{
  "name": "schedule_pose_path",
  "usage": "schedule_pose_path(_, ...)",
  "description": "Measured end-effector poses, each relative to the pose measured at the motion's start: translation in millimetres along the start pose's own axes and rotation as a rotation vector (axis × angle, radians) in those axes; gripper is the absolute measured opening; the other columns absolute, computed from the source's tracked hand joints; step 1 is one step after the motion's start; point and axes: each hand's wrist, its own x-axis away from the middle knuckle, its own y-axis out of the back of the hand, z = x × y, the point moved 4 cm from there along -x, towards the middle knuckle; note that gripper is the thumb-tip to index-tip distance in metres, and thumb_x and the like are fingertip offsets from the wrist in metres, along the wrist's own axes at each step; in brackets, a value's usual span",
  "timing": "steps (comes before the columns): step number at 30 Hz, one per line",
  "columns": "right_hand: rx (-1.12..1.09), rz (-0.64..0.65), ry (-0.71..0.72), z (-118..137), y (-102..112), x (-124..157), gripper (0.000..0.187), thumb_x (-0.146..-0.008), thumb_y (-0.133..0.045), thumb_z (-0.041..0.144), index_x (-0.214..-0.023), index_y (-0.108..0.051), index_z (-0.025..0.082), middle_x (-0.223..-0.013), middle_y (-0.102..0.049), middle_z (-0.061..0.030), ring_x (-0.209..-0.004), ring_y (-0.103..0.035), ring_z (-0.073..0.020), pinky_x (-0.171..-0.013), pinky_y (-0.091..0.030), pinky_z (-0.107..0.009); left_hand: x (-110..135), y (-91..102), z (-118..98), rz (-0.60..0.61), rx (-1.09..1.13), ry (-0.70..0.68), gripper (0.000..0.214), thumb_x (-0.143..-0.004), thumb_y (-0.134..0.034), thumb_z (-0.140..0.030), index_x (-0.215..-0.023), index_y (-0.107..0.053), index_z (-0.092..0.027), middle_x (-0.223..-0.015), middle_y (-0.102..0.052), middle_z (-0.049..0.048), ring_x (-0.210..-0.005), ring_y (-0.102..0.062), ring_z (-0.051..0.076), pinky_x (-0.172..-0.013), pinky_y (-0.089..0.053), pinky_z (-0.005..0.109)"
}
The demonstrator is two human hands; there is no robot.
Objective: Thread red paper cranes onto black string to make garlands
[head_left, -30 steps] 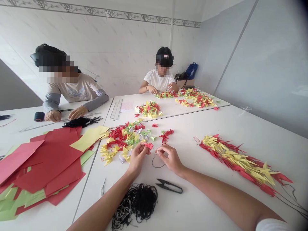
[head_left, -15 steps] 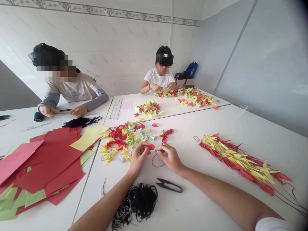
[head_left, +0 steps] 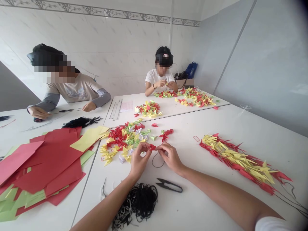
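A small red folded paper crane (head_left: pixel 152 147) is pinched between the thumb and fingers of my left hand (head_left: pixel 140 157). Close beside it, the fingertips of my right hand (head_left: pixel 169 155) are pressed together at the end of a dark cord (head_left: pixel 157 166), which loops down to the table. Whether a needle sits at the cord's tip is too small to tell. Behind my hands lies a loose heap of red, yellow, green and pale paper cranes (head_left: pixel 125 136), with a small red cluster (head_left: pixel 166 135) to its right. Black thread snips (head_left: pixel 169 185) lie in front of my hands.
A tangled bundle of black cord (head_left: pixel 144 200) rests partly under my left forearm. Sheets of coloured paper (head_left: pixel 53 160) spread on the left. Strung red and yellow cranes (head_left: pixel 240 160) lie on the right. Two people sit across, near more crane piles (head_left: pixel 196 98) and rulers (head_left: pixel 115 109).
My left hand has brought the red crane slightly right, close against my right fingertips. The person at left has spread their hands apart; the other person has raised theirs.
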Motion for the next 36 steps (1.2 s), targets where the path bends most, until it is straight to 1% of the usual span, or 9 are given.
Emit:
schedule_pose_path(3, 0.01, -0.01, 0.004, -0.4, -0.3, 0.0, 0.017, -0.094, -0.053, 0.017, -0.092, -0.069, 0.021, -0.089, -0.065, -0.0046, -0.079, -0.063, -0.0173, -0.068, -0.051, -0.028, 1.8, -1.2, -2.2, 0.001, -0.068, -0.031, 0.01, -0.088, -0.063, -0.022, -0.098, -0.06, -0.021, -0.093, -0.068, 0.0028, -0.086, -0.063, 0.016, -0.08, -0.05, 0.03)
schedule_pose_path(5, -0.004, -0.017, -0.011, -1.2, -0.8, 0.1, 0.015, -0.093, -0.054, 0.017, -0.101, -0.066, 0.021, -0.087, -0.066, -0.0033, -0.079, -0.063, -0.017, -0.073, -0.052, -0.029, 2.0, -2.9, -3.5, 0.026, -0.094, -0.039, 0.011, -0.088, -0.063, -0.021, -0.099, -0.061, -0.021, -0.094, -0.069, 0.0027, -0.087, -0.064, 0.016, -0.081, -0.05, 0.029)
schedule_pose_path(7, -0.033, -0.013, -0.028, -1.4, -1.5, 0.5, 0.021, -0.092, -0.056, 0.017, -0.112, -0.062, 0.022, -0.084, -0.065, -0.0013, -0.076, -0.063, -0.0166, -0.077, -0.054, -0.031, 1.5, -4.2, -5.7, 0.06, -0.102, -0.055, 0.008, -0.089, -0.062, -0.02, -0.097, -0.062, -0.021, -0.093, -0.07, 0.0024, -0.086, -0.065, 0.016, -0.08, -0.05, 0.028)
schedule_pose_path(9, -0.045, 0.015, -0.017, 0.2, -2.9, 1.2, 0.025, -0.092, -0.057, 0.018, -0.117, -0.059, 0.022, -0.084, -0.066, -0.0009, -0.076, -0.064, -0.0167, -0.077, -0.054, -0.031, 0.9, -4.6, -8.5, 0.082, -0.108, -0.086, 0.003, -0.09, -0.061, -0.021, -0.092, -0.064, -0.02, -0.088, -0.07, 0.0017, -0.081, -0.064, 0.015, -0.077, -0.05, 0.027)
schedule_pose_path(13, -0.01, 0.081, 0.054, 5.5, -5.2, 3.0, 0.02, -0.093, -0.058, 0.017, -0.111, -0.063, 0.023, -0.099, -0.069, -0.0044, -0.081, -0.066, -0.0172, -0.079, -0.054, -0.031, 1.1, -3.7, -13.7, 0.075, -0.148, -0.172, 0.007, -0.092, -0.061, -0.022, -0.086, -0.064, -0.019, -0.08, -0.067, 0.0003, -0.073, -0.061, 0.013, -0.07, -0.048, 0.025)
schedule_pose_path(18, 0.015, 0.077, 0.072, 5.2, -5.2, 2.7, 0.018, -0.091, -0.058, 0.016, -0.107, -0.064, 0.021, -0.094, -0.069, -0.0038, -0.076, -0.066, -0.0163, -0.076, -0.055, -0.03, 3.4, -5.0, -18.6, 0.073, -0.192, -0.255, 0.007, -0.092, -0.063, -0.022, -0.086, -0.064, -0.019, -0.079, -0.066, 0.0004, -0.073, -0.06, 0.013, -0.069, -0.048, 0.025)
schedule_pose_path(26, 0.031, 0.094, 0.099, 6.2, -6.2, 5.4, 0.019, -0.091, -0.057, 0.014, -0.107, -0.063, 0.022, -0.093, -0.069, -0.0029, -0.077, -0.066, -0.0159, -0.076, -0.055, -0.029, 5.4, -3.9, -20.4, 0.07, -0.2, -0.243, 0.009, -0.093, -0.061, -0.024, -0.085, -0.063, -0.019, -0.077, -0.066, 0.0012, -0.071, -0.061, 0.014, -0.068, -0.049, 0.026)
schedule_pose_path(31, 0.057, 0.11, 0.125, 11.0, -5.7, 7.8, 0.016, -0.094, -0.055, 0.018, -0.107, -0.063, 0.023, -0.093, -0.068, -0.0036, -0.08, -0.067, -0.0173, -0.077, -0.056, -0.031, 7.6, -1.2, -23.4, 0.086, -0.212, -0.235, 0.012, -0.093, -0.06, -0.027, -0.084, -0.063, -0.02, -0.079, -0.067, 0.0022, -0.074, -0.063, 0.016, -0.07, -0.05, 0.028)
schedule_pose_path(36, 0.077, 0.112, 0.171, 14.5, -5.5, 9.5, 0.017, -0.095, -0.053, 0.018, -0.107, -0.063, 0.023, -0.091, -0.067, -0.0041, -0.083, -0.066, -0.018, -0.076, -0.055, -0.03, 10.4, 0.8, -28.6, 0.095, -0.226, -0.251, 0.01, -0.094, -0.06, -0.024, -0.086, -0.063, -0.02, -0.08, -0.066, 0.0024, -0.075, -0.061, 0.016, -0.071, -0.049, 0.028)
